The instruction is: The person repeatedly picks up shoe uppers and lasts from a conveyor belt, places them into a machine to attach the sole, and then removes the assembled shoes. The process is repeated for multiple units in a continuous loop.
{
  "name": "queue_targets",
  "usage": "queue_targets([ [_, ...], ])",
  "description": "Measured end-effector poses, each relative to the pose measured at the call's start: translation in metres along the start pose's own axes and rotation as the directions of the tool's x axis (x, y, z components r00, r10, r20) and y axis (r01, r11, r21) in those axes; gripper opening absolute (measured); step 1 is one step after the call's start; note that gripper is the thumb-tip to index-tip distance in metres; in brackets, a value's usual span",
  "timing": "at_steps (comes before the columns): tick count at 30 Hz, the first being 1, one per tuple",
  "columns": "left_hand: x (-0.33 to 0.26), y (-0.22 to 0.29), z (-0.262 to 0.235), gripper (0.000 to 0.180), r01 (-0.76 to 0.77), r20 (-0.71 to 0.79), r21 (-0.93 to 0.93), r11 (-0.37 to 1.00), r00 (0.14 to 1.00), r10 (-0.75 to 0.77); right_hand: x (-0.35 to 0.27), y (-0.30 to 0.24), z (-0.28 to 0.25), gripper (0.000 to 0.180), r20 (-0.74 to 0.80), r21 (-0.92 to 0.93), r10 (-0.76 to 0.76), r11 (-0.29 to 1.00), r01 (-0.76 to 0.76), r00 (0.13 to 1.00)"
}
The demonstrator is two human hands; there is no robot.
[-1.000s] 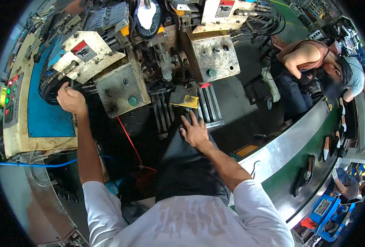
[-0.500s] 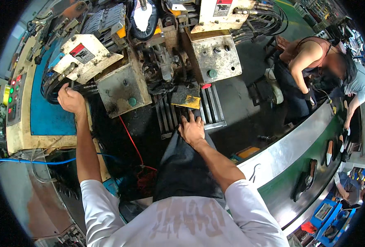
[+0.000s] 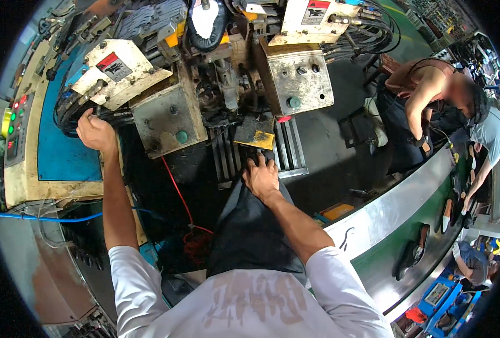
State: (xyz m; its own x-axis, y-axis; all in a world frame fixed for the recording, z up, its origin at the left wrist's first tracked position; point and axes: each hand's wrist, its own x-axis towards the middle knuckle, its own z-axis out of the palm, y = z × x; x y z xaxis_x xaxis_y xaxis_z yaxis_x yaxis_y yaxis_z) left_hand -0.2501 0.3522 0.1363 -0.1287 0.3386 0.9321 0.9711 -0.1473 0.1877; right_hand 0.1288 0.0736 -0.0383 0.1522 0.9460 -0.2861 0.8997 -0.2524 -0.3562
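Observation:
My left hand (image 3: 96,135) is curled at the left side of the machine, beside the black hoses (image 3: 67,115) under a cream metal plate (image 3: 112,73). Its fingers close by a dark upright fitting, and what they grip is mostly hidden. My right hand (image 3: 262,179) rests on the dark cloth over my knee (image 3: 250,225), fingers extended, holding nothing. Just beyond its fingertips is a worn pedal with a yellow edge (image 3: 263,139), above a slatted metal grate (image 3: 290,147). At the top, a black shoe upper (image 3: 207,42) with a white inner sits upside down on the machine.
Two grimy control boxes (image 3: 170,123) (image 3: 296,80) face me. Left stands a blue-topped cabinet (image 3: 69,158) with lit buttons. On the right, a green conveyor (image 3: 385,248) carries several shoes (image 3: 414,253). A co-worker (image 3: 421,84) bends beside it. A red cord (image 3: 176,188) hangs near my leg.
My view has shifted slightly. Both hands keep nearly the same places. The co-workers at the right have moved a little, and an arm there reaches lower over the conveyor.

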Motion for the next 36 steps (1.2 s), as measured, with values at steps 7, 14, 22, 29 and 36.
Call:
queue_targets([
  [7, 0.002, 0.004, -0.002, 0.023, -0.006, -0.012, -0.002, 1.0, 1.0, 0.006, 0.001, 0.003, 0.002, 0.056, 0.0, -0.013, 0.0, 1.0, 0.0, 1.0],
  [14, 0.001, 0.0, 0.0, 0.022, -0.039, -0.021, 0.014, 0.999, 0.999, 0.039, 0.001, 0.003, -0.005, 0.057, 0.033, 0.003, 0.013, 1.0, -0.013, 0.999],
  [22, 0.002, 0.004, -0.003, 0.022, -0.03, 0.007, 0.009, 1.0, 1.0, 0.03, -0.001, 0.003, -0.004, 0.052, -0.03, 0.012, 0.002, 1.0, -0.002, 1.0],
  [29, 0.003, 0.0, -0.004, 0.022, -0.074, 0.006, 0.052, 0.996, 0.997, 0.074, -0.001, 0.003, -0.006, 0.049, -0.036, 0.03, -0.004, 1.0, 0.006, 0.999],
  [36, 0.004, 0.003, -0.005, 0.019, -0.164, -0.024, 0.046, 0.985, 0.986, 0.165, 0.004, 0.019, 0.009, 0.071, -0.169, 0.133, -0.058, 0.988, 0.081, 0.984],
])
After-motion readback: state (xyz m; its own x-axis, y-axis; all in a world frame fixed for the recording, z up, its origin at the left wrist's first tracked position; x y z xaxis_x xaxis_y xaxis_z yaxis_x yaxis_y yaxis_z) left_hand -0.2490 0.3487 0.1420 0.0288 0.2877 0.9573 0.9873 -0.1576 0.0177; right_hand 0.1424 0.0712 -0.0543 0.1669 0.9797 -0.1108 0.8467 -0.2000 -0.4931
